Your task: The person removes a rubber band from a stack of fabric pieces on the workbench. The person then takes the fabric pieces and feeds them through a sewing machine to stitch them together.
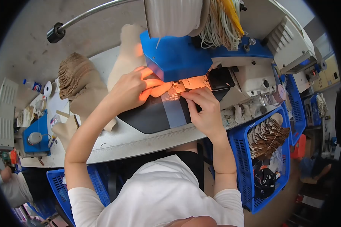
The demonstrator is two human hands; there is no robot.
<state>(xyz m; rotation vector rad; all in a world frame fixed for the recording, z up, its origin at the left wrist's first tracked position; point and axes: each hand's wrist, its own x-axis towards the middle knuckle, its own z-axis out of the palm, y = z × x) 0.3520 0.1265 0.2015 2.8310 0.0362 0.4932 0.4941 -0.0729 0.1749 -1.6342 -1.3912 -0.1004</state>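
Under the blue machine head, a small lit piece lies beside the small plate, and it is here that, in my judgement, most trouble could begin. The left hand has its fingers bent and a little spread, touching this piece; whether its grip is really closed on the piece, I cannot tell. The right hand has a narrow grip, thumb and forefinger near together at the near side of the plate, but what is between them is hidden. If the two hands pull unequally, the piece could turn or wrinkle under the head. Fingertips so near to this place could also be caught, if the mechanism moves while they are there. On the surface, the left forearm passes close to the stack of tan pieces, so a wide elbow movement might push these out of order.
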